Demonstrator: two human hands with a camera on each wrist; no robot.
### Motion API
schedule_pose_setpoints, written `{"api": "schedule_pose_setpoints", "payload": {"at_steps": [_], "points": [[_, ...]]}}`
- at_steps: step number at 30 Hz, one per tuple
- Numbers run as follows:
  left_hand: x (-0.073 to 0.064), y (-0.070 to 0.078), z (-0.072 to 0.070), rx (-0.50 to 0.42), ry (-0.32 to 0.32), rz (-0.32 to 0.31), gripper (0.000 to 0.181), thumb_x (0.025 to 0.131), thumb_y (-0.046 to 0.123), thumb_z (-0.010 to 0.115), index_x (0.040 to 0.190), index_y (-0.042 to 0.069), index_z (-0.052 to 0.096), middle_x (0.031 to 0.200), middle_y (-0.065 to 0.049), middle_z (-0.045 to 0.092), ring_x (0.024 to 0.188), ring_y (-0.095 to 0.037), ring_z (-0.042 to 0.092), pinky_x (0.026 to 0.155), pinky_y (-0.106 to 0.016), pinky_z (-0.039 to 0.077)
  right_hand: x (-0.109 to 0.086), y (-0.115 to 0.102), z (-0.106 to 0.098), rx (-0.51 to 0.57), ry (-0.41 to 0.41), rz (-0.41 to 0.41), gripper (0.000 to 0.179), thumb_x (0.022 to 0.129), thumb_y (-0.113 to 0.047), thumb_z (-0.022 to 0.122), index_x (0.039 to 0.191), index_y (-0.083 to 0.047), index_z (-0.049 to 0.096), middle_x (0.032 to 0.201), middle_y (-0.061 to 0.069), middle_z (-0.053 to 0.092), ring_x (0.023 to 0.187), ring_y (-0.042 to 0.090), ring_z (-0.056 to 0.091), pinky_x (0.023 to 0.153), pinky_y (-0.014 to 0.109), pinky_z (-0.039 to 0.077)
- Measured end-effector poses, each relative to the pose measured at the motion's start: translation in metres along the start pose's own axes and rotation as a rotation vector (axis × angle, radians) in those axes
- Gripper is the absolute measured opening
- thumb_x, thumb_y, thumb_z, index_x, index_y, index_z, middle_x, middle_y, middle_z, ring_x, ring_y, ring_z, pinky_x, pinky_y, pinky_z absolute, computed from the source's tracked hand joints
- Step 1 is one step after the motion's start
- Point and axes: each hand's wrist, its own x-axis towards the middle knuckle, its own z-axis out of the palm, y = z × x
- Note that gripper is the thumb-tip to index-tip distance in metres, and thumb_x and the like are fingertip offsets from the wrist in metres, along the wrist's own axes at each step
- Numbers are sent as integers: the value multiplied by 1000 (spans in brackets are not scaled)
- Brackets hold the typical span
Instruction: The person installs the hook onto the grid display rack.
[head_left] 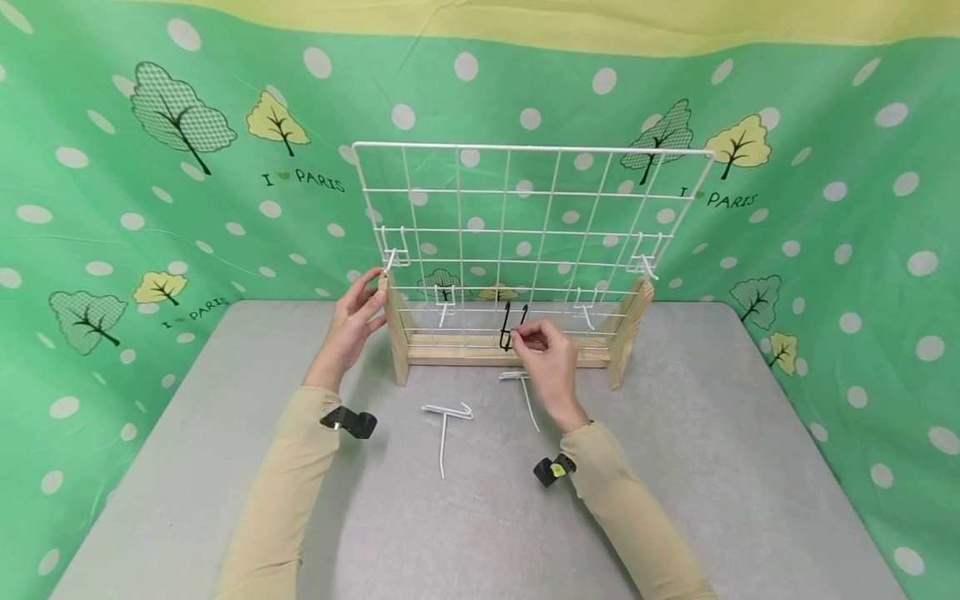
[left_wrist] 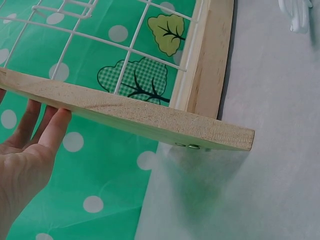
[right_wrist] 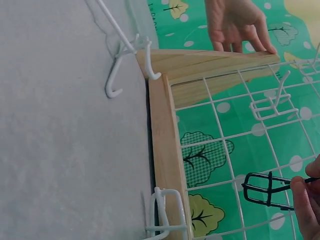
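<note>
My right hand (head_left: pixel 551 367) pinches a black wire hook (head_left: pixel 506 329) between thumb and fingertips, in front of the lower middle of a white wire grid (head_left: pixel 506 193). In the right wrist view the black hook (right_wrist: pixel 257 190) overlaps the grid, its double-wire frame pointing away from the fingers. My left hand (head_left: pixel 348 325) rests against the outer side of the wooden stand's left post (head_left: pixel 396 342), near its top. The left wrist view shows its fairly straight fingers (left_wrist: pixel 56 127) touching the post's outer face. Several white hooks, such as the upper left one (head_left: pixel 393 257), hang on the grid.
On the grey table (head_left: pixel 465 533) in front of the stand lie two loose white hooks, one left of centre (head_left: pixel 443 442) and one (head_left: pixel 528 404) beside the right forearm. A green polka-dot cloth (head_left: pixel 225 200) with tree prints surrounds the table at back and sides.
</note>
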Motion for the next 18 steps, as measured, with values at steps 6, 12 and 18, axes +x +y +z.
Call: {"api": "schedule_pose_setpoints", "payload": {"at_steps": [6,12,18], "points": [[0,0,1,4,2,-2,48,101,23,54,147,16,40,132,-13,43,127,-32,40,108,-53,33,-8,14,3,-36,-31,-32,7,80,9,71,83,6,65,82,16,69,70,28,68,65,30,59],[-1,0,0,2,4,-2,49,101,22,53,147,16,40,134,-15,42,128,-32,40,108,-53,34,-16,20,6,-96,-57,-55,8,80,7,70,87,6,66,87,15,69,76,25,68,66,29,58],[-1,1,1,2,2,-6,48,101,24,53,147,17,40,135,-14,41,128,-31,40,107,-53,34,-21,20,6,-59,-101,31,17,79,8,73,96,9,68,101,20,67,84,27,67,72,32,58]]}}
